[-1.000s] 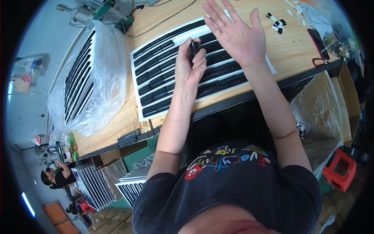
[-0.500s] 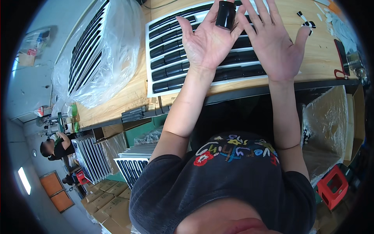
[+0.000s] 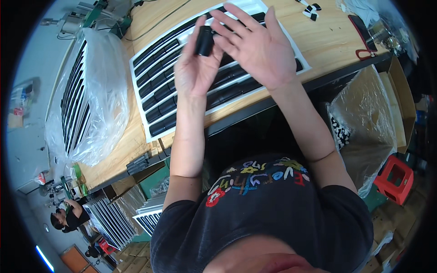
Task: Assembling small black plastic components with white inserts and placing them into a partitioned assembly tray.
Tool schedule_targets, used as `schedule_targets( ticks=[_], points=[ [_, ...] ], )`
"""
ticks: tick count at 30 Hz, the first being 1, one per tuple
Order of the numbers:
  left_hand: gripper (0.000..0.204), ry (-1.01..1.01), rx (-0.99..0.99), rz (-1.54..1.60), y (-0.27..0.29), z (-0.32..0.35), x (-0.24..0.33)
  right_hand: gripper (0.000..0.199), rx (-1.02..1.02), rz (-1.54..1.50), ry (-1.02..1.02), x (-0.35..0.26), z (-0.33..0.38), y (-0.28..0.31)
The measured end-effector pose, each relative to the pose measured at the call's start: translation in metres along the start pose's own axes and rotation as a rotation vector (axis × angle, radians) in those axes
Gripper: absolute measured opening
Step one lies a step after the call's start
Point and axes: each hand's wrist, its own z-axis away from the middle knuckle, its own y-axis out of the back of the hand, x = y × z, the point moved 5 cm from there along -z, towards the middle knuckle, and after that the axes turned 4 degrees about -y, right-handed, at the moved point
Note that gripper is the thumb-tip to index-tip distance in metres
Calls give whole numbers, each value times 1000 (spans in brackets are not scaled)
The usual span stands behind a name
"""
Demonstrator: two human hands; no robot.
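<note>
A small glossy black bottle or cylinder (image 3: 204, 42) stands in my left hand (image 3: 196, 75), held between the thumb and fingers. My right hand (image 3: 264, 54) is open beside it, palm showing and fingers spread, with the fingertips close to the black piece. Whether those fingertips touch it I cannot tell. Under both hands lies a white tray (image 3: 144, 119) on the wooden table, with rows of black cylinders (image 3: 159, 109) lying on their sides. My hands cover part of the tray.
Left of the tray, a clear plastic bag (image 3: 109, 98) covers another filled tray. Small black-and-white brush-like pieces (image 3: 312, 11) and a red-handled tool (image 3: 364, 54) lie to the right. Below are a plastic-lined box (image 3: 371, 118) and red stool (image 3: 394, 179). Another person (image 3: 73, 217) sits far left.
My view has shifted. The black piece lay on my open left palm; now that hand has turned and closed around it. My right hand has tilted leftward toward it, still open.
</note>
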Motion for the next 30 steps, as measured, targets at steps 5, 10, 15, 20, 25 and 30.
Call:
schedule_targets(
  ticks=[5,10,15,20,25,30],
  points=[
    [43,96,-121,-366,-15,7,-20,50,454,1041,153,-31,15,26],
    [20,177,-165,-636,-22,14,-54,52,499,1039,48,-44,0,37],
    [17,75,239,-789,-23,27,-63,51,516,882,-33,-12,0,65],
    [26,-98,220,-841,-24,35,-60,78,526,993,-70,1,24,53],
    [25,-455,-119,-1460,-49,65,-57,74,414,813,-156,8,54,11],
    [23,-263,-275,-1382,-72,109,-65,67,325,680,-254,21,91,-12]
  ],
)
